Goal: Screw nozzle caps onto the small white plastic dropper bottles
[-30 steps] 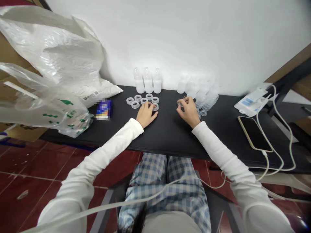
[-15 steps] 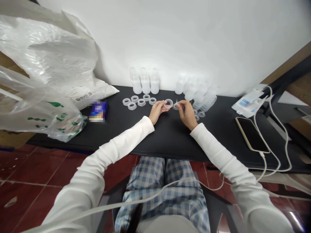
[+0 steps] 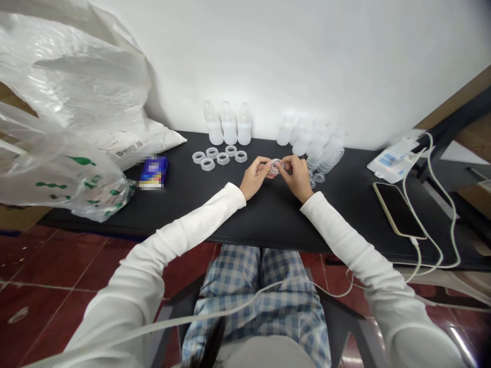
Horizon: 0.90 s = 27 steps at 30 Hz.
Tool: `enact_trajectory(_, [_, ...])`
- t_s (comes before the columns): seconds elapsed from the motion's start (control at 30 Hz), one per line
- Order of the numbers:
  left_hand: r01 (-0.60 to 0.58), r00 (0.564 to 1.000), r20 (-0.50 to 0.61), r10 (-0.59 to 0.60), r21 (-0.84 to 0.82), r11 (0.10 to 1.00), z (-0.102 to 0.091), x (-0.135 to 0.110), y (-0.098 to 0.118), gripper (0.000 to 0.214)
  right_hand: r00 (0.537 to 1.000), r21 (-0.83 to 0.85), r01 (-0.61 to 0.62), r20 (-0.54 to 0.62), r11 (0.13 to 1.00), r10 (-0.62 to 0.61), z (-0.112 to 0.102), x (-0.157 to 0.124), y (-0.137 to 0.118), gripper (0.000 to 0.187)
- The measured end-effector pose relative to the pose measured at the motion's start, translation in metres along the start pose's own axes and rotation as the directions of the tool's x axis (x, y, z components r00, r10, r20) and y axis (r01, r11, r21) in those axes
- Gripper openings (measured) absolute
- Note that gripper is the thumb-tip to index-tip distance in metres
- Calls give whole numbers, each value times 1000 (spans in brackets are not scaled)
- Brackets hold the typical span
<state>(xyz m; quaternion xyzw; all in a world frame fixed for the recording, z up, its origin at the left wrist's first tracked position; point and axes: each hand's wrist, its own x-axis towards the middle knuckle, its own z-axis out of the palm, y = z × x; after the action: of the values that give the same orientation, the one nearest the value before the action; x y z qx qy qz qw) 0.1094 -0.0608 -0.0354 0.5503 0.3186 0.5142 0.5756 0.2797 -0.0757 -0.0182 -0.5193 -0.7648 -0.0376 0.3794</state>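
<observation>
My left hand (image 3: 253,177) is closed on a translucent bottle collar ring (image 3: 275,164), held just over the table. My right hand (image 3: 298,179) pinches a clear bottle nipple against that ring, the two parts touching. Fingers hide most of the nipple, so I cannot tell how far it sits inside. Left of my hands several loose collar rings (image 3: 223,158) lie in two rows. Beside my right hand are a few clear nipples (image 3: 319,177).
Three capped baby bottles (image 3: 229,128) stand by the wall. Several bottles without collars (image 3: 303,140) and clear caps (image 3: 326,159) stand right. A blue packet (image 3: 153,173) and plastic bags (image 3: 84,168) are left; a phone (image 3: 399,210) with a cable (image 3: 437,250) and white pouch (image 3: 393,159) lie right.
My hands have come together. The nipple in my right hand, apart from the ring before, is now against it, and the ring has shifted slightly right.
</observation>
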Motion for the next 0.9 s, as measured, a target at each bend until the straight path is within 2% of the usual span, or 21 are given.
enact_trajectory(0.17, [-9,1000,27,10,-32,999,0,-1,-4,42,1000,-24,-6,-18,1000,5,0,0,1,29])
enact_trajectory(0.3, [-18,1000,-10,18,-29,999,1,-1,-3,41,1000,-40,-11,-5,999,11,1,0,-1,31])
enact_trajectory(0.57, [-60,996,-67,62,30,998,1,-2,3,32,995,-66,38,93,997,-32,2,-3,-14,39])
enact_trajectory(0.73, [-85,994,-58,88,48,995,-1,-1,2,35,996,7,-26,89,1000,25,4,-4,-16,35])
enact_trajectory(0.9, [-88,995,-47,92,79,993,-1,-1,3,35,997,192,-71,45,979,64,15,-5,-11,28])
